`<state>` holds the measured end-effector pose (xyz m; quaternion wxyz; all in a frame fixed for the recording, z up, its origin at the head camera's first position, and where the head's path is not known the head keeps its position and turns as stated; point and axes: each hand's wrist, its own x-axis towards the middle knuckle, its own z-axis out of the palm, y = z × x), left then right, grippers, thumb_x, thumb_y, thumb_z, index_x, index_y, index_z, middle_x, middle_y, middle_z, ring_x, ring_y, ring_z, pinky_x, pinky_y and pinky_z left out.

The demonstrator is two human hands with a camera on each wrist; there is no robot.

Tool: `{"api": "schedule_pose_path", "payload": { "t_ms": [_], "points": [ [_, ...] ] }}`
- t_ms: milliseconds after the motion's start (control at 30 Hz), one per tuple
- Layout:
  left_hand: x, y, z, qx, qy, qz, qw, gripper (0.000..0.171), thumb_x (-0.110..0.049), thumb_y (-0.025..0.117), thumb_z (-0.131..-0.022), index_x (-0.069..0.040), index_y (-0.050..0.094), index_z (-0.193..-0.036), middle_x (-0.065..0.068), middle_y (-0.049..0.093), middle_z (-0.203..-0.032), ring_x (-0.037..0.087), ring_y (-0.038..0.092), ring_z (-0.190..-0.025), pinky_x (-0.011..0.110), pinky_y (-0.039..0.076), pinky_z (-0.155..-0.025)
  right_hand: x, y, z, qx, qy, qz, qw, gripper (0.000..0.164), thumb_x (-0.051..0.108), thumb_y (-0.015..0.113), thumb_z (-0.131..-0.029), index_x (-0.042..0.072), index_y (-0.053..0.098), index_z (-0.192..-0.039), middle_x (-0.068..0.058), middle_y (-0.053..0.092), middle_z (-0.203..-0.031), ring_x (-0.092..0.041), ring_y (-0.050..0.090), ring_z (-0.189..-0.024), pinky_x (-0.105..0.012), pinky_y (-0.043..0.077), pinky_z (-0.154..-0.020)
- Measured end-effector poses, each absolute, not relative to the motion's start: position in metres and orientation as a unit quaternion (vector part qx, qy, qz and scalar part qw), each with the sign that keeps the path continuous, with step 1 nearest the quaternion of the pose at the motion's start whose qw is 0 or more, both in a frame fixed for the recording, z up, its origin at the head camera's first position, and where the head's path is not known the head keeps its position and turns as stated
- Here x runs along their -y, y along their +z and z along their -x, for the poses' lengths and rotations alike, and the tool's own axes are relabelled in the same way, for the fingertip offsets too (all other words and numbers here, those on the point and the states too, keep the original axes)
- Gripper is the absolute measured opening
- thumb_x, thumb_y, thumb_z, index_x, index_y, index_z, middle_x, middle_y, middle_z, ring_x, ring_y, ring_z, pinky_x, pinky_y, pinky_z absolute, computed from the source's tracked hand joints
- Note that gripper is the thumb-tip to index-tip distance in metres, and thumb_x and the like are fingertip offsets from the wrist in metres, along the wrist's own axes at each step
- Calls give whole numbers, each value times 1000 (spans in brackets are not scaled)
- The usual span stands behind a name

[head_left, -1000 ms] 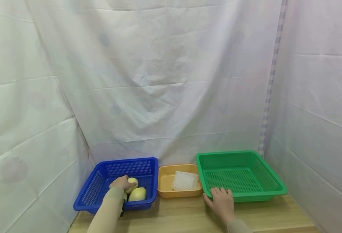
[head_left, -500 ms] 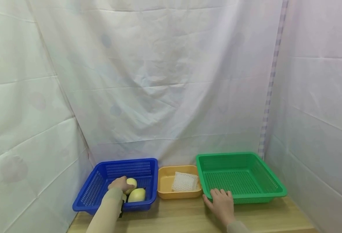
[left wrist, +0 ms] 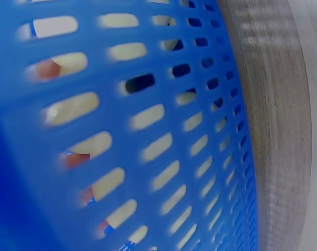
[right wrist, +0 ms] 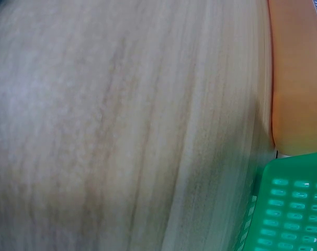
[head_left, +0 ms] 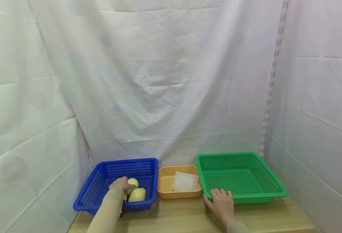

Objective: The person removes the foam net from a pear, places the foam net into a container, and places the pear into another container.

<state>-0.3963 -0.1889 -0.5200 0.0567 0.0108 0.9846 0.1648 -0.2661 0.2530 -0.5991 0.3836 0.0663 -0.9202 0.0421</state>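
Note:
Inside the blue basket (head_left: pixel 86 194), my left hand (head_left: pixel 120 183) grips a pale yellow-green pear (head_left: pixel 133 182), thumb lying across its top. Another pear (head_left: pixel 137 194) lies in front of it, and a third pear (head_left: pixel 125 197) is mostly hidden by my forearm. The left wrist view is filled by the basket's slotted wall (left wrist: pixel 116 104), with pale fruit and bits of fingers showing through the slots. My right hand (head_left: pixel 222 204) rests at the near left corner of the green basket (head_left: pixel 258 195), fingertips over its rim and thumb spread outside.
Between the baskets stands a shallow orange tray (head_left: pixel 165 181) holding white foam netting (head_left: pixel 185 181). In the right wrist view, the wooden table (right wrist: pixel 122 125) fills most of the picture beside the tray's side. White curtains (head_left: pixel 171 81) enclose the back and both sides.
Almost nothing differs. My left hand stays on the pear with only a slight shift, and the right hand keeps its place at the green basket's rim.

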Motion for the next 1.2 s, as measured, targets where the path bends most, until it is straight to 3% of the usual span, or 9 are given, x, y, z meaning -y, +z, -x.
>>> {"api": "schedule_pose_path", "payload": {
  "t_ms": [367, 900, 1200],
  "points": [
    [189, -511, 387, -985, 163, -7, 56, 66, -51, 73, -79, 0, 60, -120, 19, 65, -108, 35, 61, -88, 50, 49, -69, -252, -599, 266, 921, 41, -66, 382, 38, 51, 70, -80, 20, 51, -68, 9, 48, -65, -13, 40, -58, -36, 33, -62],
    [193, -517, 390, -985, 165, -7, 55, 75, -49, 72, -80, 3, 54, -130, 26, 61, -119, 42, 60, -96, 51, 50, -69, -252, -599, 266, 924, 42, -58, 374, 36, 50, 72, -79, 19, 56, -71, 7, 52, -67, -14, 44, -60, -37, 36, -63],
    [197, -524, 393, -984, 170, -1, 54, 81, -52, 72, -79, 4, 52, -133, 28, 58, -124, 48, 57, -105, 57, 49, -76, -252, -597, 265, 927, 41, -59, 369, 36, 50, 70, -80, 19, 54, -70, 7, 51, -67, -14, 42, -59, -38, 35, -63]
  ]
}}
